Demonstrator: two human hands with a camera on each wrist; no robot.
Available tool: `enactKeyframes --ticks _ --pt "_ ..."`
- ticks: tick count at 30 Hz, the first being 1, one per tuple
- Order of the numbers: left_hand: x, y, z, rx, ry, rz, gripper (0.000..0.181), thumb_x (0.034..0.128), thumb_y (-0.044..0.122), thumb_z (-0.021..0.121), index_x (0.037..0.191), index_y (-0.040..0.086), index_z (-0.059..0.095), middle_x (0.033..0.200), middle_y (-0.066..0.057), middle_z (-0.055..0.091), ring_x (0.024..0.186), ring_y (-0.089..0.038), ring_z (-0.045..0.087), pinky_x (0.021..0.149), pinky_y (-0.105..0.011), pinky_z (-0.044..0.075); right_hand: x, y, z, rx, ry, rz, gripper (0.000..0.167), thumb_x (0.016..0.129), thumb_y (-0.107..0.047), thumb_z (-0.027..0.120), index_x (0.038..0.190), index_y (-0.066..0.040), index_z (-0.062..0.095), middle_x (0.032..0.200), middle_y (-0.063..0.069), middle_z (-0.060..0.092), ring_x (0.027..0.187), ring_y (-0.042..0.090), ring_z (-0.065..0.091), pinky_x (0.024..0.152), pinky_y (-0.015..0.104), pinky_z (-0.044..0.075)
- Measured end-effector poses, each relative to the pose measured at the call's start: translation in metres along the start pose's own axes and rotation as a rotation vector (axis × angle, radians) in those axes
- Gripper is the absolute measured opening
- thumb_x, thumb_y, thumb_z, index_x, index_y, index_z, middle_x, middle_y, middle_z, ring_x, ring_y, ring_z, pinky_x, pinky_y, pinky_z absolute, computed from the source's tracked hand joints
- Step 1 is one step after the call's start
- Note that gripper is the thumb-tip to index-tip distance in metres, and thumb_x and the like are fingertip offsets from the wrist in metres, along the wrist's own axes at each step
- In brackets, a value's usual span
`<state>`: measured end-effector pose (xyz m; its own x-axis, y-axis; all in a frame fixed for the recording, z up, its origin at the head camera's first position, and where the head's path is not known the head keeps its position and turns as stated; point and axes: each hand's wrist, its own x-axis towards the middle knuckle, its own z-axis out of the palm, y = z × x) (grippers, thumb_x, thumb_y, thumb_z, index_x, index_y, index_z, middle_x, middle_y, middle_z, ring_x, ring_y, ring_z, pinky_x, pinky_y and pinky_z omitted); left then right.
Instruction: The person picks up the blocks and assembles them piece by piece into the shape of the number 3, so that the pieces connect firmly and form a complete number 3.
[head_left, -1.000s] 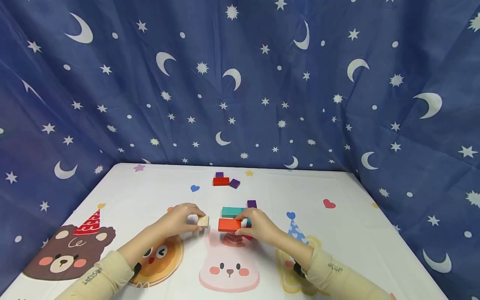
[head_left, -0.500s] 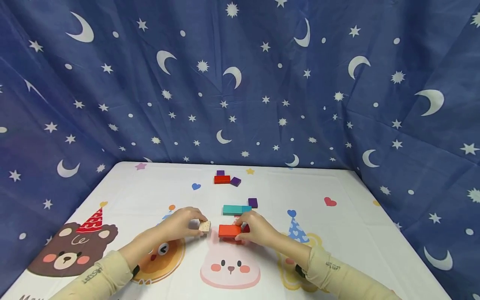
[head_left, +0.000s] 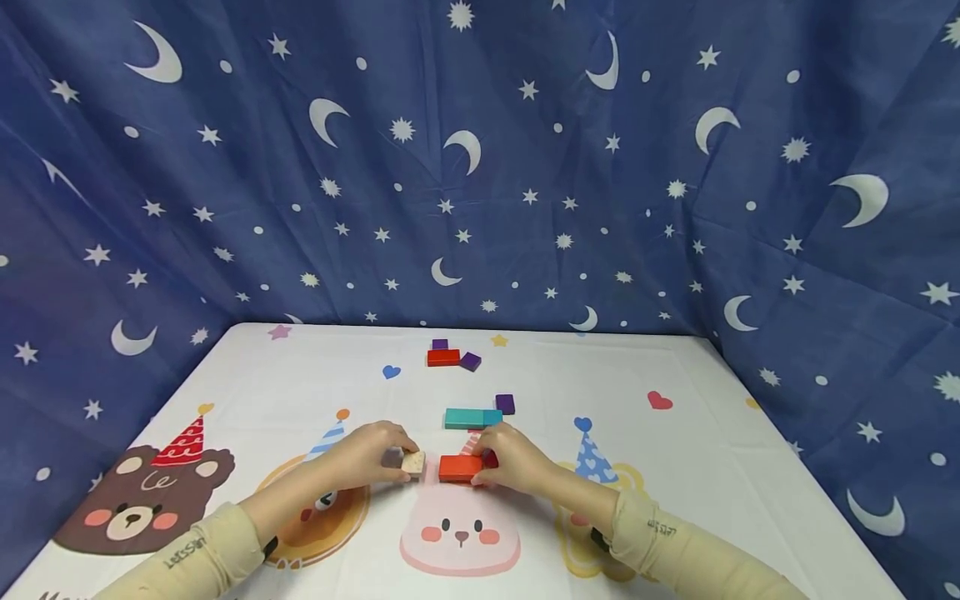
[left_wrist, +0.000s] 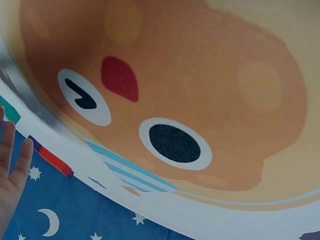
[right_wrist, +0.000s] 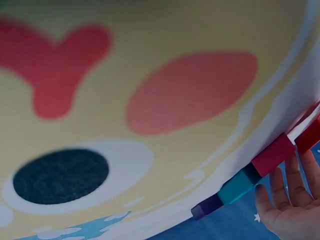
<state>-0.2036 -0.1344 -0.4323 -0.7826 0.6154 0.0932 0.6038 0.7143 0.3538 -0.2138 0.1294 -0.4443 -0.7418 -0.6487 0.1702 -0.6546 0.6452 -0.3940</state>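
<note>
My left hand (head_left: pixel 372 454) pinches a small cream block (head_left: pixel 413 464) between thumb and fingers. Just right of it, my right hand (head_left: pixel 512 461) grips an orange-red rectangular block (head_left: pixel 459 468) by its right end. A narrow gap separates the two held blocks. Partly hidden behind the right fingers is a crimson block (right_wrist: pixel 274 155). Beyond the hands lie a teal block (head_left: pixel 463 418) and a blue block (head_left: pixel 492 418), end to end, with a purple block (head_left: pixel 505 404) behind them. In the left wrist view, the left hand (left_wrist: pixel 12 172) is cut off at the edge.
Farther back on the table sit a red block (head_left: pixel 443 357), a purple block (head_left: pixel 440 344) behind it and a tilted purple block (head_left: pixel 470 362) at its right. The white tablecloth (head_left: pixel 585 375) carries printed animals. A blue star curtain (head_left: pixel 480 167) hangs beyond.
Both hands have moved toward the person with their blocks. The cream block has shifted slightly right, nearer the orange-red block. The blue block beside the teal one is less covered by the right hand.
</note>
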Motion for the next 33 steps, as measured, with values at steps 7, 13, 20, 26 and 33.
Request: enactKeyframes --ticks 7,13,20,26,33 --pt "0.001 0.005 0.003 0.021 -0.017 -0.015 0.033 0.075 0.025 0.079 0.103 0.01 0.072 0.095 0.003 0.069 0.089 -0.012 0.059 0.083 -0.033 0.052 -0.002 0.003 0.002 -0.051 -0.028 0.003 0.032 0.07 -0.029 0.083 0.091 -0.007 0.072 0.084 0.0 0.065 0.083 0.012 0.049 0.081 0.028 0.046" --pt "0.001 0.007 0.007 0.034 0.016 0.005 0.032 0.0733 0.023 0.08 0.101 0.008 0.072 0.092 0.002 0.069 0.086 -0.013 0.059 0.08 -0.031 0.051 -0.002 0.003 0.002 -0.078 -0.045 0.02 0.031 0.071 -0.032 0.082 0.088 -0.01 0.069 0.085 -0.002 0.061 0.086 0.012 0.048 0.094 0.039 0.04" --pt "0.003 0.007 0.01 0.01 0.009 -0.006 0.031 0.0745 0.02 0.079 0.102 0.008 0.072 0.094 0.001 0.069 0.09 -0.014 0.061 0.084 -0.035 0.051 -0.002 0.002 0.002 -0.09 -0.051 0.019 0.03 0.071 -0.031 0.081 0.088 -0.01 0.068 0.09 0.0 0.062 0.093 0.016 0.05 0.098 0.042 0.04" --pt "0.007 0.007 0.01 -0.005 -0.005 0.005 0.031 0.0772 0.018 0.077 0.106 0.007 0.07 0.099 0.0 0.069 0.095 -0.015 0.061 0.09 -0.038 0.051 0.0 0.001 0.001 -0.1 -0.05 0.013 0.03 0.07 -0.03 0.083 0.086 -0.01 0.068 0.093 0.003 0.063 0.095 0.019 0.052 0.099 0.044 0.039" --pt "0.013 0.008 0.01 -0.009 -0.036 0.008 0.031 0.0784 0.015 0.075 0.108 0.008 0.07 0.104 -0.001 0.069 0.102 -0.018 0.062 0.094 -0.04 0.05 0.003 -0.001 0.0 -0.128 -0.067 0.006 0.03 0.069 -0.032 0.083 0.083 -0.01 0.068 0.094 0.003 0.064 0.097 0.02 0.054 0.099 0.044 0.04"
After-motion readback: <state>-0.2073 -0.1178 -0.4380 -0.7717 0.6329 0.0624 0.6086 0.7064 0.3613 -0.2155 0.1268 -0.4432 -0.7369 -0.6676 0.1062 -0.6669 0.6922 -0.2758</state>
